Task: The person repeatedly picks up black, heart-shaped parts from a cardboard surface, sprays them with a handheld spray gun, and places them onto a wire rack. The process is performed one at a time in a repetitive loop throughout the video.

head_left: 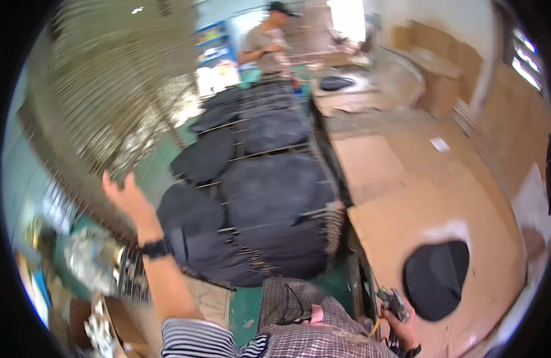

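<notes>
My left hand (132, 203) is raised at the left with its fingers apart and nothing in it, beside a tall slatted rack (108, 77) that leans over from the upper left. My right hand (404, 328), low at the right, is wrapped round a small metal spray gun (395, 303) with a yellow hose (375, 327). Just right of the gun, a black rounded sheet piece (427, 286) lies on the cardboard-covered table (371, 238). In front of me, several similar dark pieces (269, 182) are spread in rows on a low wire rack (332, 230).
A person (266, 45) in a cap stands beyond the dark pieces. Another black piece (336, 83) lies at the table's far end. Upright cardboard (433, 71) lines the right wall. At lower left are a cardboard box (117, 328) and a plastic bag (90, 259) on the green floor.
</notes>
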Tool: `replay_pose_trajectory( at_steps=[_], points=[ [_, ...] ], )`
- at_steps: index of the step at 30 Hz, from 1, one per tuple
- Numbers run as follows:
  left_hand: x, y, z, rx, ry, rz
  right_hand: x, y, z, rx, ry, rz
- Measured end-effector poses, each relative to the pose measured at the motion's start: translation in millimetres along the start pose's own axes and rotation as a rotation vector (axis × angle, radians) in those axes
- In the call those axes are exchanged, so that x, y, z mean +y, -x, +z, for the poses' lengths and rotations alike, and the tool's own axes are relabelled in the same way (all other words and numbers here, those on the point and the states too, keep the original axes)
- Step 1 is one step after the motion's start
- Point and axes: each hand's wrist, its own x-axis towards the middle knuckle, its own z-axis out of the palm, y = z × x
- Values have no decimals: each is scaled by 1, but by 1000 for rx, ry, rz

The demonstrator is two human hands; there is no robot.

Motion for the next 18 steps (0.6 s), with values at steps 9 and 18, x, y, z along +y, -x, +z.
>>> replay_pose_trajectory(
  at_steps=[9, 18],
  points=[
    [75, 266, 57, -809, 379, -396, -31, 85, -42, 309, 67, 26],
    [122, 564, 63, -2074, 619, -143, -41, 202, -41, 764, -69, -59]
  ],
)
